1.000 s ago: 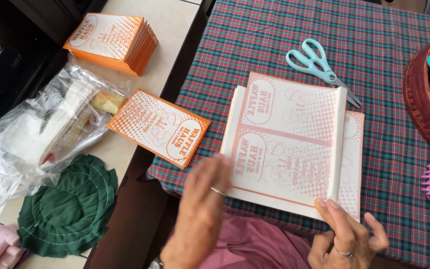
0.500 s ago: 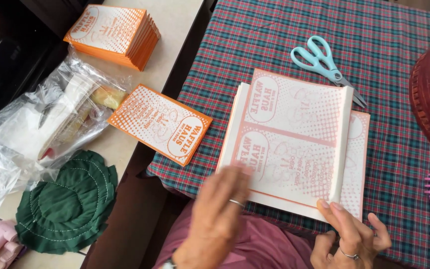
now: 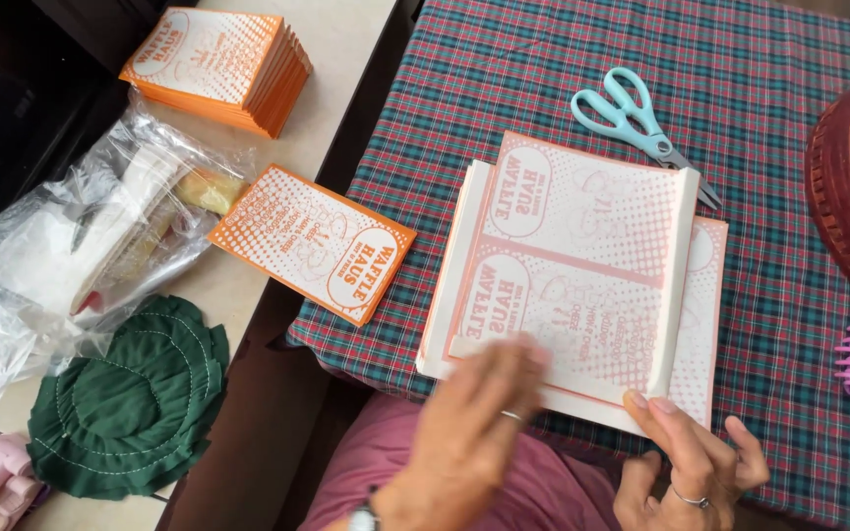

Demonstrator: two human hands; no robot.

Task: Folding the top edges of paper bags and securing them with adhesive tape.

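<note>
On the plaid surface before us lies a stack of pale orange printed sheets, side edges folded up. Our left hand, blurred, rests flat and open on its near edge; our right hand presses fingers at the five o'clock corner. Scissors lie at twelve o'clock.

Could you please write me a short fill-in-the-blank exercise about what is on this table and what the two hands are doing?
1. The scissors have light ____ handles.
2. The left hand and the right hand both rest on the near edge of the stack of flat ____ sheets.
3. The tablecloth has a ____ pattern.
4. The round stitched cloth on the left is dark ____.

Missing words: blue; printed; plaid; green
</note>
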